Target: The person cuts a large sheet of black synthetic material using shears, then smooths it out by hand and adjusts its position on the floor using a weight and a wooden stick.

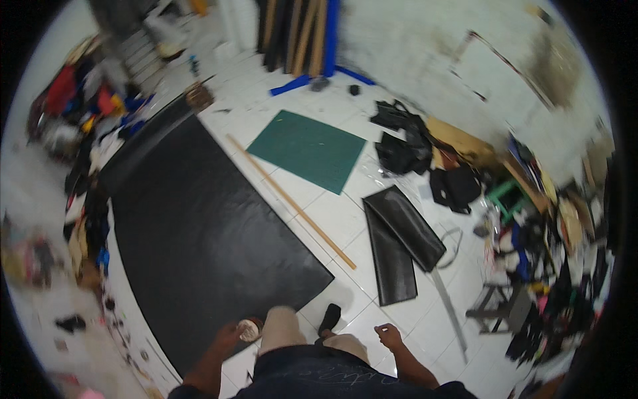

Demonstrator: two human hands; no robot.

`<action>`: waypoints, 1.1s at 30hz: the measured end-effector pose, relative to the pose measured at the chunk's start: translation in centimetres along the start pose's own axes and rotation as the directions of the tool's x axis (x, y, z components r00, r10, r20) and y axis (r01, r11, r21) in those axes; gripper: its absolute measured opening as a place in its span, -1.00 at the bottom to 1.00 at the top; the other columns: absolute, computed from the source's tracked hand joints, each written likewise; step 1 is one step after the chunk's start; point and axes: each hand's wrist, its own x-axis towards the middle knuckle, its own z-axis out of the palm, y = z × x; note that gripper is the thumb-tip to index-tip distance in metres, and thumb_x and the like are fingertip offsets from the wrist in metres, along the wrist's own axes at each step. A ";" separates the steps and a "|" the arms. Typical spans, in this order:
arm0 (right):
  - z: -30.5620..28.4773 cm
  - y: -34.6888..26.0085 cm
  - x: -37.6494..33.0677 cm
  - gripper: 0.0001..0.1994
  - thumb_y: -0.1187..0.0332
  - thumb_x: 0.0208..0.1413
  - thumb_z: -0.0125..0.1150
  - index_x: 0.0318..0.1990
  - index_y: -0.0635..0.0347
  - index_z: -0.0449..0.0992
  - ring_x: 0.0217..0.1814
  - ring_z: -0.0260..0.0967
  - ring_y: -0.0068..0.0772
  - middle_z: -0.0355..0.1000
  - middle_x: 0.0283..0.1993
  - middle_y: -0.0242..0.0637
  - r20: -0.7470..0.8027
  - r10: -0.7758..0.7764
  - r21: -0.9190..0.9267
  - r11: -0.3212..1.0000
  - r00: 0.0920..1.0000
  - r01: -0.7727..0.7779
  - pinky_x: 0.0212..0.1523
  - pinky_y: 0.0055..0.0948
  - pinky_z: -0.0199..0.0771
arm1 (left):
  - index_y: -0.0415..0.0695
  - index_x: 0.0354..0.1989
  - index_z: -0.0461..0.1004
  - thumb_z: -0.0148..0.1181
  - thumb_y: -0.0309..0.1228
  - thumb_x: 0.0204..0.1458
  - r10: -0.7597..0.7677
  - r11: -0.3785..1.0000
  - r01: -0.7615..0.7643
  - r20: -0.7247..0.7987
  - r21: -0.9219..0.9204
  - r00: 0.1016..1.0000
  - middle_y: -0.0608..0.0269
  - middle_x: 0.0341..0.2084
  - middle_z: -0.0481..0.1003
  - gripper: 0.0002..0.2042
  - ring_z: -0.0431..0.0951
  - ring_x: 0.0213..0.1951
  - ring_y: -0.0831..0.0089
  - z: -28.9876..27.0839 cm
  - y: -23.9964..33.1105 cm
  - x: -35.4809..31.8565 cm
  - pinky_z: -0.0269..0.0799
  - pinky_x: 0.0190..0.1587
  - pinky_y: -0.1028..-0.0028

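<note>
My left hand (229, 334) is closed at the edge of a round thing with a pale face and a brown rim (248, 330), over the near end of a large black sheet (206, 226). The sheet looks like leather or vinyl and lies spread on the floor, its far end rolled or curled. To the right of my knees, my right hand (389, 336) has its fingers curled together above the tiles; a small pale spot shows at the fingertips, too small to name. A long wooden stick (299, 211) lies along the sheet's right side.
A green cutting mat (307, 150) and a folded black sheet (399, 243) lie on the white tiles. From the folded sheet a metal ruler (452, 316) runs toward me. A dark stool (500, 309) stands by clutter at right. Rolls (292, 36) lean on the far wall.
</note>
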 end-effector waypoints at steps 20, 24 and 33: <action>-17.6 -20.3 30.8 -0.66 0.14 0.12 0.23 -0.16 0.27 0.53 -0.46 0.45 -0.45 0.51 -0.41 -0.23 -0.119 0.052 0.098 0.994 0.992 -0.041 -0.46 -0.40 0.45 | -0.09 0.27 0.26 0.04 -0.15 0.22 -0.248 0.487 0.124 0.001 0.865 0.969 0.09 0.17 0.35 -0.51 0.44 0.09 0.21 -0.9 25.0 35.5 0.39 0.09 0.17; -18.7 -24.4 33.3 -0.65 0.14 0.14 0.22 -0.15 0.29 0.53 -0.46 0.44 -0.45 0.51 -0.40 -0.22 -0.195 0.163 0.151 0.979 0.967 -0.134 -0.43 -0.40 0.46 | -0.23 0.24 0.28 0.05 -0.22 0.23 0.021 0.936 -0.022 0.007 0.351 1.000 0.07 0.12 0.38 -0.52 0.42 0.07 0.28 0.3 50.5 43.3 0.35 0.11 0.35; -22.1 -38.0 44.2 -0.63 0.07 0.14 0.23 -0.19 0.26 0.56 -0.53 0.43 -0.42 0.48 -0.48 -0.27 0.156 -0.032 -0.041 0.998 0.987 0.039 -0.43 -0.39 0.48 | -0.26 0.14 0.37 0.05 -0.17 0.24 0.223 0.972 -0.231 -0.156 -0.036 0.962 0.22 -0.11 0.47 -0.56 0.43 -0.12 0.47 -9.9 68.5 54.2 0.37 -0.07 0.50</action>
